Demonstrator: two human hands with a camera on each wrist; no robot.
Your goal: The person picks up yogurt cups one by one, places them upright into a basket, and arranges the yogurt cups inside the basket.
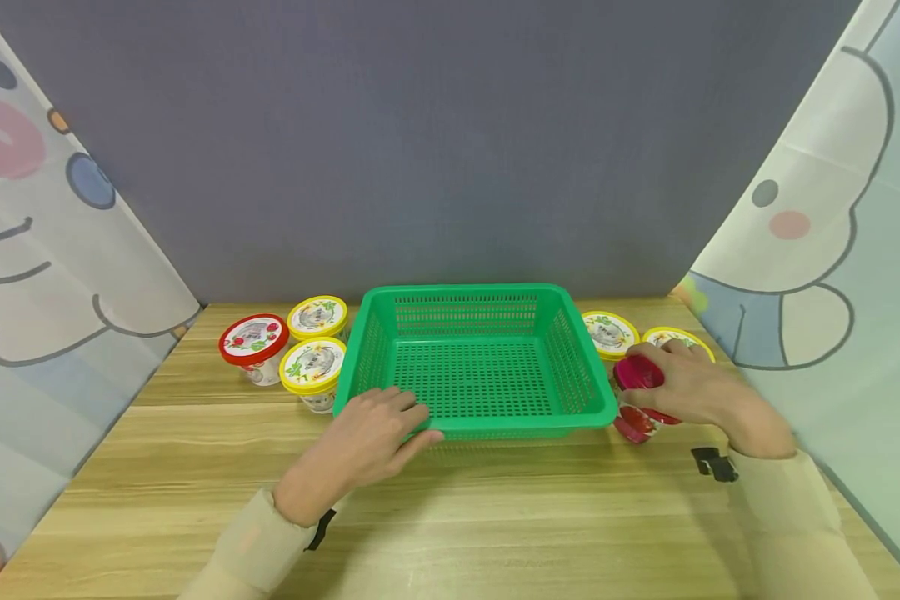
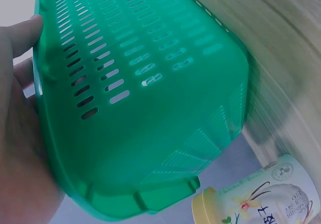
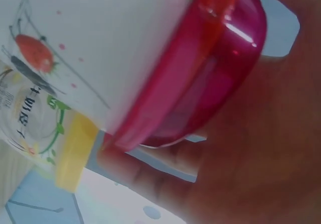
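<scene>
At the left of the wood-grain table (image 1: pixel 157 467) we see a red-lidded tub (image 1: pixel 255 335) with cherries on its lid, and just beside it two yellow-lidded tubs (image 1: pixel 312 364), one behind the other, near the basket's left side. Our left hand (image 1: pixel 371 429) grips the front rim near its left corner, fingers over the edge and thumb outside. The green perforated plastic basket (image 1: pixel 476 422) sits upright in the middle. Just beyond its right side we hold a white strawberry-print cup (image 3: pixel 95 48) by its translucent magenta lid (image 1: pixel 640 372), our right hand's (image 1: pixel 690 387) fingers and thumb curled round it; we cannot tell whether the cup touches the table. Behind it stand two more yellow-lidded tubs (image 1: pixel 609 333), the farther right one partly hidden by our hand.
</scene>
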